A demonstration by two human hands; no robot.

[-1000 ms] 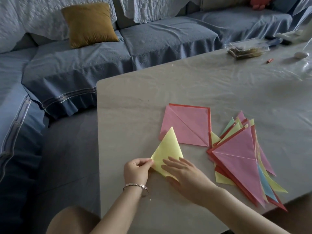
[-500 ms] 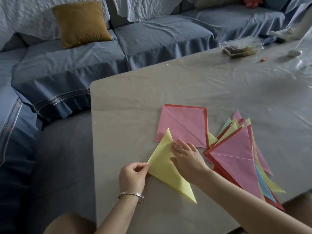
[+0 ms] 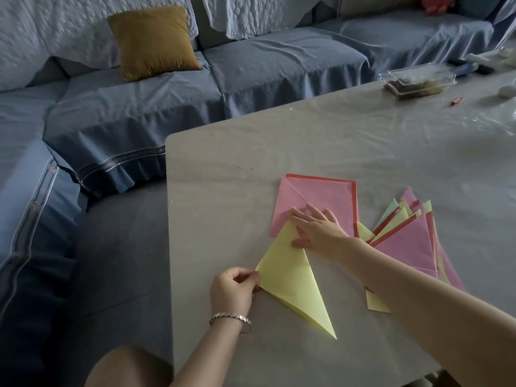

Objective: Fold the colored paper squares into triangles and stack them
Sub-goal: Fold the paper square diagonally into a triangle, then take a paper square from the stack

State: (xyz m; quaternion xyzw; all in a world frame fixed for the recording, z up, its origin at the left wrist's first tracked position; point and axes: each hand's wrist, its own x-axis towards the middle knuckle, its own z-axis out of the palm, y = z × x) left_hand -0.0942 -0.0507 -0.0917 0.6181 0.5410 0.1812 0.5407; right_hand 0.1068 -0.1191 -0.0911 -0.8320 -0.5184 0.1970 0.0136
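Blue-covered sofa (image 3: 134, 113) across the back and left, wrapping round the corner of a pale table (image 3: 349, 141). Mustard cushion (image 3: 153, 40) propped against the sofa's back. On the table, toward the right edge, a fanned pile (image 3: 405, 247) of folded triangles, partly hidden by the right forearm: pink on top, with yellow, green and red edges showing. Just left of the pile, a pink square (image 3: 321, 194) with a diagonal crease, flat on a red sheet, red rim visible along the top and right. Nearer the body, a yellow triangle (image 3: 290, 280) flat on the table, top tip overlapping the square's lower edge near its left corner. Right hand (image 3: 318, 230) spread flat, fingers straight, pressing down on that tip, fingertips reaching onto the pink. Left hand (image 3: 231, 289) pinching the triangle's left corner between thumb and curled fingers. Far back right, a clear box (image 3: 418, 79) with dark contents. Smallest of all — a bracelet (image 3: 230, 318) on the left wrist.
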